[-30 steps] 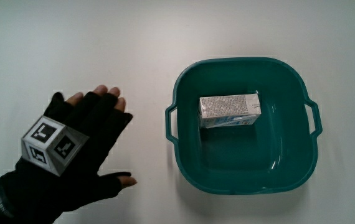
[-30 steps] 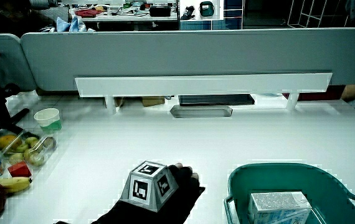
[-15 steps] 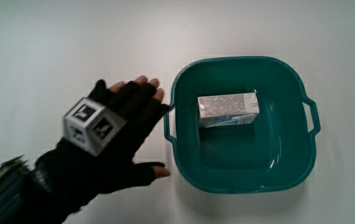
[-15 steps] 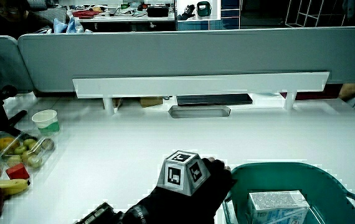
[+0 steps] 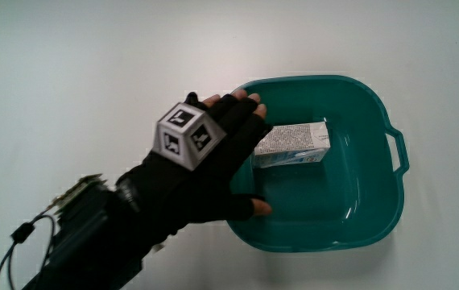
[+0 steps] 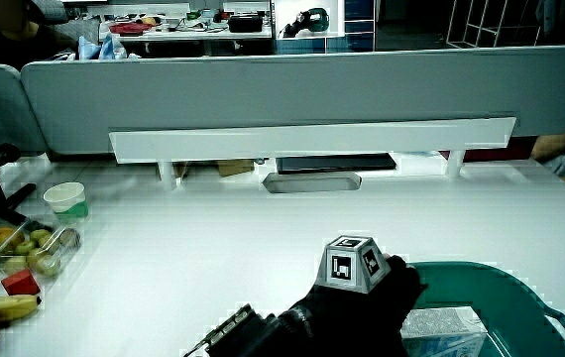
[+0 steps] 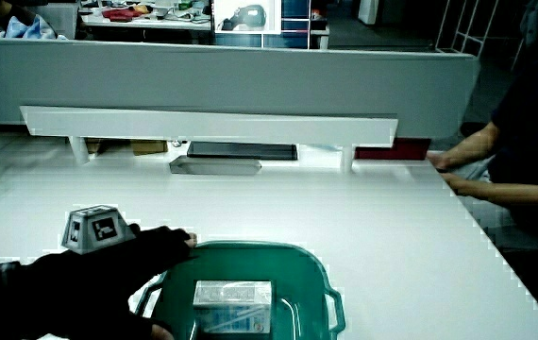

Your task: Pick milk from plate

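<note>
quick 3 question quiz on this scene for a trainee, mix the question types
1. True or false: the hand already grips the milk.
2. The milk lies: A) on the bare table, B) in the teal basin, C) on the hand's cube.
3. Fill in: the hand's fingers are over the basin's ____.

Key
1. False: the fingers are spread, reaching over the rim beside the carton, not closed on it.
2. B
3. rim
</note>
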`<control>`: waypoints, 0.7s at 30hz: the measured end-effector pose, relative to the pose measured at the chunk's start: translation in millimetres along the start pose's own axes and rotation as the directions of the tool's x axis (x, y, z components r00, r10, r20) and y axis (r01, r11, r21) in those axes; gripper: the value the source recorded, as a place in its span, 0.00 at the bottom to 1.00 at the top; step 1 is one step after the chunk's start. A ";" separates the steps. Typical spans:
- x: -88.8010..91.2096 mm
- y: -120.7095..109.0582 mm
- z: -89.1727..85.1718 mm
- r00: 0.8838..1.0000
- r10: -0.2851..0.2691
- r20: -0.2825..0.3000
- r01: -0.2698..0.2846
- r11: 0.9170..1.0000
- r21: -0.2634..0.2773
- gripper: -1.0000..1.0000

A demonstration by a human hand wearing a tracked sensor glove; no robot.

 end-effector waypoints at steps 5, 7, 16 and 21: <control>12.8 16.8 3.9 0.995 0.028 -0.094 -0.032 0.998 -0.045 0.50; 13.9 27.1 0.7 0.995 0.016 -0.099 -0.019 0.999 -0.030 0.50; 24.1 50.7 -4.2 0.990 0.039 -0.133 -0.044 0.998 -0.040 0.50; 27.7 58.0 -5.2 0.986 0.055 -0.156 -0.064 0.997 -0.051 0.50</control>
